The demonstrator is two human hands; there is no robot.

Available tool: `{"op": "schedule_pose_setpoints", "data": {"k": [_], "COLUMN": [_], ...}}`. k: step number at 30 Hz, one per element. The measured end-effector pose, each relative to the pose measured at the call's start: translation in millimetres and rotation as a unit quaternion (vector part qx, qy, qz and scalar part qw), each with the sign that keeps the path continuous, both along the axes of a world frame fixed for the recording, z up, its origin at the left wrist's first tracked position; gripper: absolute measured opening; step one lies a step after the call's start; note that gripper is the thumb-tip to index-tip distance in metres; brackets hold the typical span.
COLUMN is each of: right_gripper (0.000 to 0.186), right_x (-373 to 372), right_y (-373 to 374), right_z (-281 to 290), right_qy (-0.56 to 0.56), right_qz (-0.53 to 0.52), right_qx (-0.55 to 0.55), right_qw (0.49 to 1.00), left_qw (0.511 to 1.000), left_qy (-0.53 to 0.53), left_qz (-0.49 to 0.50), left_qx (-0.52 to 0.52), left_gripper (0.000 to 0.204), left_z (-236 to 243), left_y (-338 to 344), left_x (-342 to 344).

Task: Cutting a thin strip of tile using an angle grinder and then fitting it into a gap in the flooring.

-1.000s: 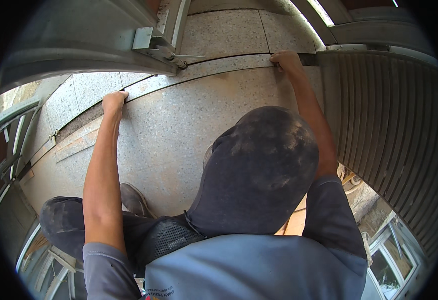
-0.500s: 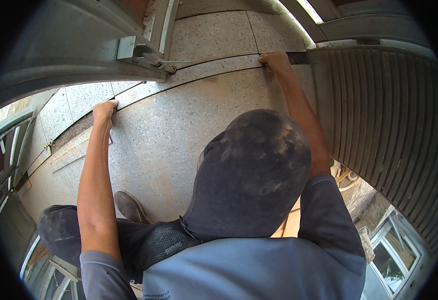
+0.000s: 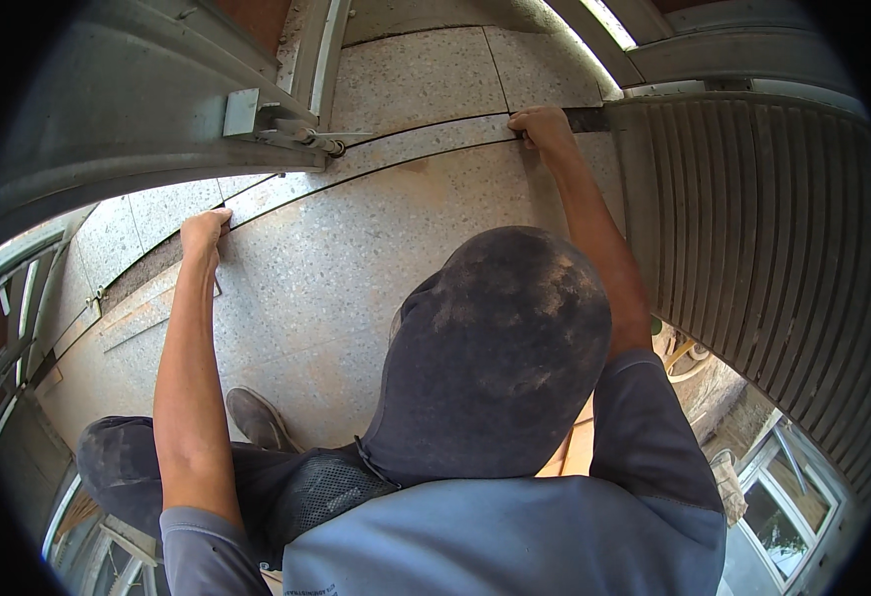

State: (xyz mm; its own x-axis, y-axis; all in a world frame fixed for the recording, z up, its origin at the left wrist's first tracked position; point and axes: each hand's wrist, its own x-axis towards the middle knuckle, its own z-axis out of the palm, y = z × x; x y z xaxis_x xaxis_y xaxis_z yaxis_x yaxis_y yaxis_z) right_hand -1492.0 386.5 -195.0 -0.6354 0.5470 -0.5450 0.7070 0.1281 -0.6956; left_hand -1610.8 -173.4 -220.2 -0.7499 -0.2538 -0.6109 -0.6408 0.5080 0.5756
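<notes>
A long, narrow speckled tile strip [image 3: 396,148] stretches between my two hands, lying along the gap between larger floor tiles. My left hand [image 3: 203,231] is closed at the strip's left end, the fingers pinched at its edge. At the far right end, my right hand [image 3: 543,129] is closed on the strip too, with its fingertips partly hidden. Bare, rough ground shows in the open groove [image 3: 152,260] left of my left hand. A short dark piece of the groove [image 3: 587,119] shows right of my right hand.
A grey metal door panel [image 3: 147,119] with a bolt latch [image 3: 328,145] overhangs the strip. A ribbed metal shutter [image 3: 753,248] stands on the right. Another thin strip [image 3: 143,308] lies on the floor tiles [image 3: 306,288] near my left forearm. A shoe [image 3: 259,417] rests below.
The view has shifted slightly. Both hands stay at the strip's ends, and the strip looks to be in much the same place along the groove.
</notes>
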Motion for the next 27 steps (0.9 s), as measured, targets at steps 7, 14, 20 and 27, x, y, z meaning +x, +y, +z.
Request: {"op": "schedule_pose_setpoints", "data": {"k": [7,14,20,27], "right_gripper": [0.007,0.01,0.012,0.02], "right_x": [-0.9,1.6,-2.7,3.0], "right_y": [-6.9,0.0,-8.7,7.7], "right_z": [5.6,5.3,4.8,-0.5], "right_qy": [0.014,0.023,0.004,-0.019], "right_qz": [-0.016,0.008,0.007,0.037], "right_qx": [-0.007,-0.002,0.005,0.032], "right_qw": [1.0,1.0,1.0,0.999], "left_qw": [1.0,1.0,0.998,0.998], "left_qy": [0.002,-0.003,0.021,0.011], "left_qz": [0.021,0.021,0.064,0.061], "left_qx": [0.007,-0.013,-0.002,-0.016], "left_gripper": [0.012,0.012,0.01,0.013], "left_z": [-3.4,1.7,-7.7,-16.2], "left_y": [-6.7,7.0,-6.7,3.6], "left_x": [1.7,-0.1,0.7,-0.1]}}
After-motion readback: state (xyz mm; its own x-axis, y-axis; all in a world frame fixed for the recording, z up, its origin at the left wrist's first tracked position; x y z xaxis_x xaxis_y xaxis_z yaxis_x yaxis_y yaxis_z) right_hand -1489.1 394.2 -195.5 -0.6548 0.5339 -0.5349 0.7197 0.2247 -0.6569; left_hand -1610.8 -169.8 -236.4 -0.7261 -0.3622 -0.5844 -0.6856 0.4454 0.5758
